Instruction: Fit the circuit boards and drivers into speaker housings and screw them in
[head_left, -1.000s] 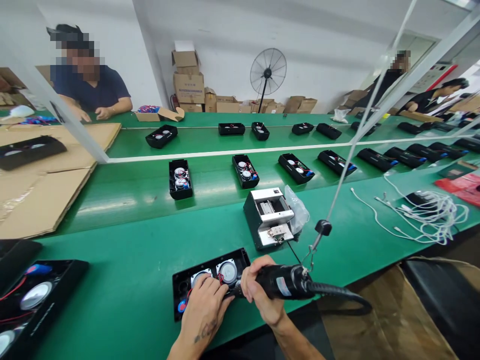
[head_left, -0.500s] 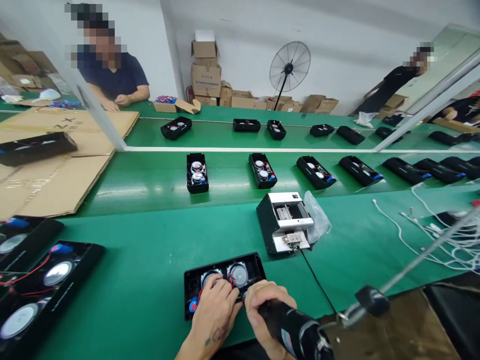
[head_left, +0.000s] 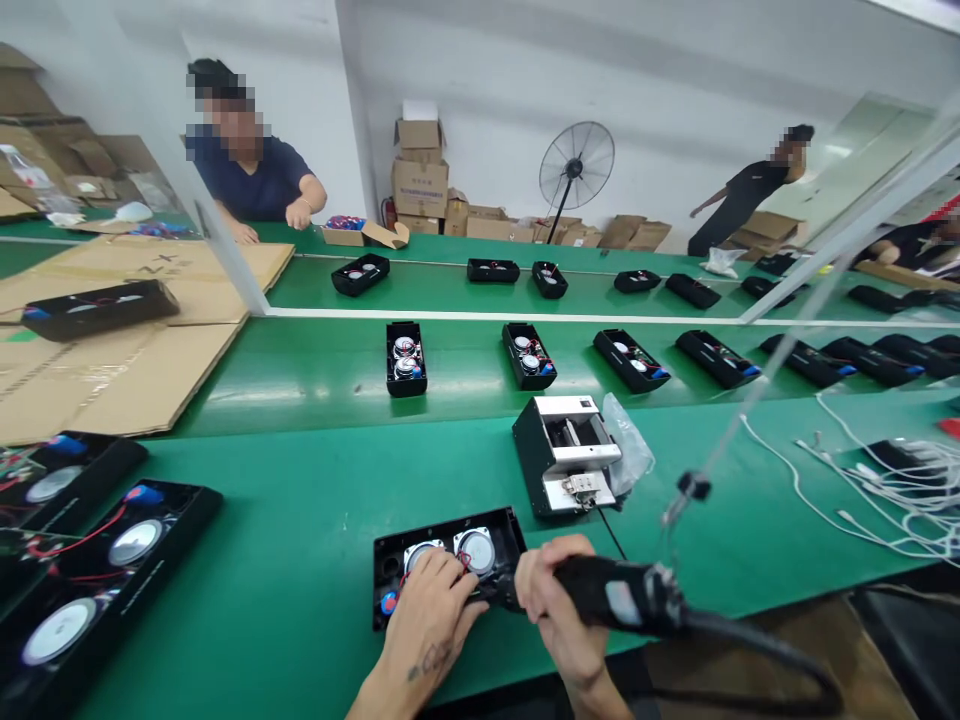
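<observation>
An open black speaker case (head_left: 390,560) with two round silver drivers lies on the green bench right in front of me. My left hand (head_left: 431,615) rests on top of it, fingers pressed down over its right half. My right hand (head_left: 551,605) is wrapped round a black electric screwdriver (head_left: 615,595), whose tip points left into the case's right end. The tool hangs from a thin cable with a black stop (head_left: 694,487), and a thick black cord runs off to the right.
A grey and white screw feeder (head_left: 566,450) with a plastic bag stands just behind the case. More open cases lie at the left (head_left: 112,560) and along the conveyor (head_left: 405,357). White cables (head_left: 877,480) sprawl right; cardboard sheets (head_left: 127,350) left. Other people stand behind.
The screwdriver has swung from pointing steeply down to lying nearly level, its tip still at the case. My left hand stays on the case. The view tilted up a little.
</observation>
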